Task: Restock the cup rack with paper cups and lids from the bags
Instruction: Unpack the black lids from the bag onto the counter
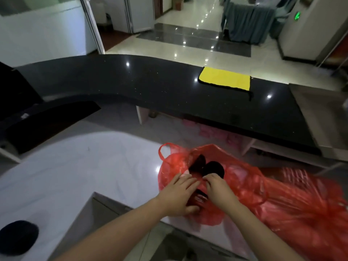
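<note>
Red plastic bag [244, 187] lies open on the white counter [75, 166], black lids [214, 168] showing inside. Left hand [178, 194] rests on its mouth, fingers extended; right hand [219, 187] apparently pinches the plastic. No cup rack in view; restocking appears barely begun.

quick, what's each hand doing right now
Left hand: fingers straight, pressing on the red bag, gripping nothing.
Right hand: fingertips curled, pinching the red bag's plastic by the black lids.

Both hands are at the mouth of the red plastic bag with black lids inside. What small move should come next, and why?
Probably spread the bag mouth wider. The left hand and right hand both sit at the opening of the red plastic bag, and the black lids inside are still partly covered by plastic, so neither hand has yet taken one.
</note>
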{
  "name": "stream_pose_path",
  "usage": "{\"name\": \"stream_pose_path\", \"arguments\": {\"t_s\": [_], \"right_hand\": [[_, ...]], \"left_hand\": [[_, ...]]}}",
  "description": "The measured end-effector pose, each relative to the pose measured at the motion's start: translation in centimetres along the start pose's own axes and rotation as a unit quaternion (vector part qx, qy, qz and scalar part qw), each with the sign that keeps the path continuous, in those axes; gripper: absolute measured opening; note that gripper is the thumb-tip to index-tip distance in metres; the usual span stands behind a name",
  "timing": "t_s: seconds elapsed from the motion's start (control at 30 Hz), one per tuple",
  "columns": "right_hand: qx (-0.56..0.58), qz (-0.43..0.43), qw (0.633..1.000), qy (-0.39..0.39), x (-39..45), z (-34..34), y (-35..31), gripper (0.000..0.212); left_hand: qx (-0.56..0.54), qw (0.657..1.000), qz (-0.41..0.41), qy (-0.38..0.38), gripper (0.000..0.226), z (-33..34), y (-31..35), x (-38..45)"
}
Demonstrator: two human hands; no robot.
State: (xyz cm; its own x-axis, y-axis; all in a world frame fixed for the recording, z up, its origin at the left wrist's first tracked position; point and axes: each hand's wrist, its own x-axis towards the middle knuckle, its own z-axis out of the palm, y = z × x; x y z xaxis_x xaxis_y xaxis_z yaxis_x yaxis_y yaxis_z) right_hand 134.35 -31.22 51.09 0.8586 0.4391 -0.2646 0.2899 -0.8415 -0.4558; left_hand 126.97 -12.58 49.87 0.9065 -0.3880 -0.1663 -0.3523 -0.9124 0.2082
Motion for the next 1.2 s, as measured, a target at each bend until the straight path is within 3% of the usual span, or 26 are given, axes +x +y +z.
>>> {"name": "stream_pose_path", "arguments": {"t_s": [0.07, 0.13, 0.27, 0.47, 0.6, 0.77, 1.07, 1.2], "right_hand": [[-0.026, 0.004, 0.998, -0.06, 0.0, 0.2, 0.7, 0.035], [-0.051, -0.006, 0.995, -0.081, 0.0, 0.4, 0.9, 0.029], [-0.068, -0.023, 0.996, -0.056, -0.4, 1.4, 1.3, 0.016], [-0.036, -0.002, 0.999, -0.037, -1.2, 2.8, 1.4, 0.013], [-0.051, 0.054, 0.995, -0.072, -1.3, 3.2, 1.1, 0.019], [-0.022, 0.098, 0.991, -0.085, -1.3, 4.2, 0.2, 0.025], [0.078, 0.147, 0.979, -0.117, -1.2, 4.9, -1.1, 0.042], [0.172, 0.169, 0.961, -0.134, -1.2, 4.8, -1.8, 0.047]], "left_hand": [[0.036, 0.999, -0.001, -0.038, 0.091, 0.8, 0.5, 0.1], [0.064, 0.997, 0.014, -0.028, 0.083, 1.6, 0.6, 0.1], [0.07, 0.997, 0.008, 0.019, 0.062, 2.6, 0.7, -0.6], [-0.033, 0.991, -0.037, 0.121, 0.037, 2.9, 1.5, -1.7], [-0.082, 0.98, -0.154, 0.091, 0.035, 2.6, 1.4, -0.8], [-0.172, 0.945, -0.272, 0.059, 0.048, 3.0, 1.2, 0.3], [-0.318, 0.901, -0.296, 0.0, 0.063, 3.6, 0.4, 1.4], [-0.376, 0.874, -0.298, -0.074, 0.05, 3.3, 0.4, 1.4]]}}
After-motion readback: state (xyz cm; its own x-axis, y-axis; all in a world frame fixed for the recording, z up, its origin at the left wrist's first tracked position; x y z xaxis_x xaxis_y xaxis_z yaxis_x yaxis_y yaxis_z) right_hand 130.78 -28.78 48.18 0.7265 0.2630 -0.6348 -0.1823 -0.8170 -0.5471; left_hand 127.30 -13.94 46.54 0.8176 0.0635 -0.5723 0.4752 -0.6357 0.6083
